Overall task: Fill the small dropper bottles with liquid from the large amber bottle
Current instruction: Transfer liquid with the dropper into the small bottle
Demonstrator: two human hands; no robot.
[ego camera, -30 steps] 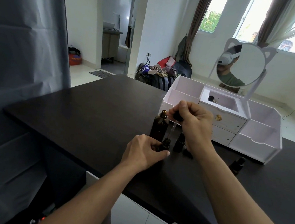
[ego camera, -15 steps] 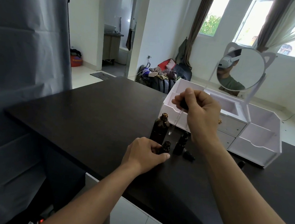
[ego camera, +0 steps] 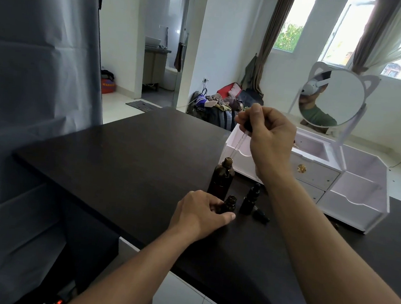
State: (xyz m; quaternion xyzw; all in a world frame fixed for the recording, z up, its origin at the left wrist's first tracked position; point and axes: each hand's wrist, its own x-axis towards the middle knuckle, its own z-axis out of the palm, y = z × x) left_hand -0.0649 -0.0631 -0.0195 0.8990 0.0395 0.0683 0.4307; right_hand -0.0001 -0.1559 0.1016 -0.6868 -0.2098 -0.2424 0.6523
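Right hand (ego camera: 269, 143) pinches dropper (ego camera: 240, 140) by its bulb, tip over large amber bottle (ego camera: 221, 178) mouth. Left hand (ego camera: 198, 214) grips small bottle (ego camera: 229, 204) at its 6 o'clock. Glass pipette: light, fragile.

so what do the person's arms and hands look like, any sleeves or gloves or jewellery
Both forearms are bare as far as the frame shows: no sleeves in view. The left hand and right hand wear no gloves, and no rings, watch or bracelet are visible.
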